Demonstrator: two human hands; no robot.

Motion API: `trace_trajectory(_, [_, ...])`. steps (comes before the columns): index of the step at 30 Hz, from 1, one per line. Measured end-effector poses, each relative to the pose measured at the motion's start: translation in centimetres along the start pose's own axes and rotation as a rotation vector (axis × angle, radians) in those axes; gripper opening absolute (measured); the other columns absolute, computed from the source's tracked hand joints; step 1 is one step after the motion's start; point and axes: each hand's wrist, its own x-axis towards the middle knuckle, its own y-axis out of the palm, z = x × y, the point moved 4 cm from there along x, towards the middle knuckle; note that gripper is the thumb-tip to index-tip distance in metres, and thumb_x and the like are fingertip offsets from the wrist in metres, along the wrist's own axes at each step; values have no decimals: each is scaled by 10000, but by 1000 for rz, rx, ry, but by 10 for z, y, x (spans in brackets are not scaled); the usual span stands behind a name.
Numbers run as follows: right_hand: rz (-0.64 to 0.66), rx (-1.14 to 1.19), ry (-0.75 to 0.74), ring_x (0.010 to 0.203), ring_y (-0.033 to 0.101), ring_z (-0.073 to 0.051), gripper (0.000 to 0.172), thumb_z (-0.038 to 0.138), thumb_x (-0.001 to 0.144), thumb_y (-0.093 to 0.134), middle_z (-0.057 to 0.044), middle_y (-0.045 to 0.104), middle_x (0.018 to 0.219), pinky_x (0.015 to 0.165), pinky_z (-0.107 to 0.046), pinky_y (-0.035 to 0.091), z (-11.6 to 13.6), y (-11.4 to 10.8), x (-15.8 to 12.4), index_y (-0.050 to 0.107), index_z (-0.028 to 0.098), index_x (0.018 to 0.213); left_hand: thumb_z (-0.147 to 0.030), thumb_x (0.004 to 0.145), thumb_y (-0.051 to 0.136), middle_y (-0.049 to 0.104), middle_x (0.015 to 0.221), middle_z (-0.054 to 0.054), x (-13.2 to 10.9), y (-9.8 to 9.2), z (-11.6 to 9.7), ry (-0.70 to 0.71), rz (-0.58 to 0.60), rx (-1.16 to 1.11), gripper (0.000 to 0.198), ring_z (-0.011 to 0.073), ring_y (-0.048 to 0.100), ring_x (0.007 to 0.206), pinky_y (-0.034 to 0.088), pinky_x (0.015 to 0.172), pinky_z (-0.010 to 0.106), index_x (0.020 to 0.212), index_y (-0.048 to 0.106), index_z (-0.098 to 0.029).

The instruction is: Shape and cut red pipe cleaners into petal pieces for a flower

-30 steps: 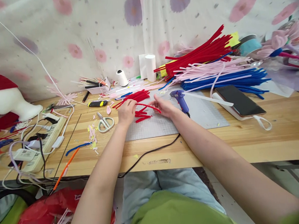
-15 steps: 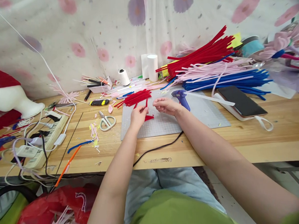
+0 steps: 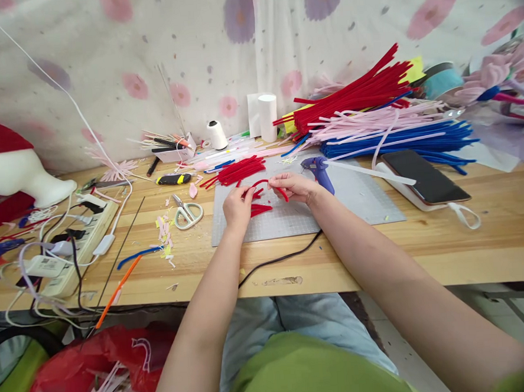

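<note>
A red pipe cleaner (image 3: 260, 182) arches between my two hands above the grey cutting mat (image 3: 360, 205). My left hand (image 3: 238, 208) pinches its left end between thumb and fingers. My right hand (image 3: 293, 188) is closed on the other side, and a short red end hangs below those fingers. Under the hands lie a few red pieces (image 3: 261, 209) on the mat. Just behind sits a small pile of cut red pipe cleaners (image 3: 242, 170). A purple glue gun (image 3: 320, 173) rests on the mat right behind my right hand.
Scissors (image 3: 187, 214) and a utility knife (image 3: 174, 179) lie left of the mat. Further left is a power strip (image 3: 87, 245) with tangled cables. Bundles of red (image 3: 349, 99), pink and blue pipe cleaners (image 3: 400, 140) stand back right, near a phone (image 3: 425, 176).
My hands have brought the red pipe cleaner into a curve between them, where it stood upright in the left hand before. My right hand has taken hold of it; my left has shifted slightly left.
</note>
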Motion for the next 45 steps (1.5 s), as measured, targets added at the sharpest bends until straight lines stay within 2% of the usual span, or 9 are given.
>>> trace_trajectory(4, [-160,21,-124,370,270,-12,300,383,582,734,71,438,450,368,-182,151,3,-3,3,589,135,667,-252,757,589,677,845,68,-9,21,6,-360,222,-610,149,143,646,728,519,722,317,836,632,-133])
trace_trajectory(7, [-198,4,-175,394,303,-14,291,381,585,730,60,479,506,382,-180,188,3,1,5,584,142,663,-189,736,617,682,873,80,-15,29,3,-466,325,-807,140,145,658,770,528,751,324,856,618,-117])
trace_trajectory(13, [-181,-19,-219,419,341,-19,278,360,576,739,60,490,516,401,-175,208,-5,11,13,579,148,660,-221,786,566,682,813,48,-17,30,1,-457,275,-781,200,152,669,726,547,703,325,967,582,-138])
trace_trajectory(18, [-133,10,-180,409,377,-25,293,365,558,748,45,532,540,380,-169,228,-10,20,15,565,145,622,-220,800,543,690,819,69,-20,34,-4,-419,327,-801,233,172,674,747,544,724,340,1015,575,-136])
trace_trajectory(22, [-166,94,-167,474,478,-47,283,353,555,754,0,634,715,402,-170,312,-10,19,13,582,149,652,-180,744,607,694,861,87,-20,34,-4,-378,395,-879,273,179,670,791,536,752,339,1011,586,-124])
trace_trajectory(26, [-194,128,-158,420,425,-26,274,342,553,757,4,642,697,373,-165,287,-12,16,13,587,148,646,-137,677,668,696,868,79,-21,35,-2,-368,453,-906,312,163,669,777,530,757,311,982,604,-122])
trace_trajectory(31, [-190,150,-153,410,409,-20,280,343,549,759,6,658,711,373,-165,273,-14,16,15,582,151,651,-100,638,693,697,828,70,-21,35,-2,-405,445,-935,319,154,668,746,522,772,309,946,613,-109])
trace_trajectory(42, [-191,205,-148,445,436,-20,276,324,564,756,13,656,715,396,-160,263,-16,15,16,563,144,643,-118,677,656,695,781,62,-23,33,-4,-502,392,-860,219,123,659,665,520,611,219,893,617,-108])
trace_trajectory(45, [-178,227,-121,480,480,-37,292,317,555,765,10,661,741,417,-160,302,-17,14,16,548,151,659,-138,684,654,694,781,64,-23,32,-4,-487,399,-815,207,126,659,658,506,561,203,886,623,-106])
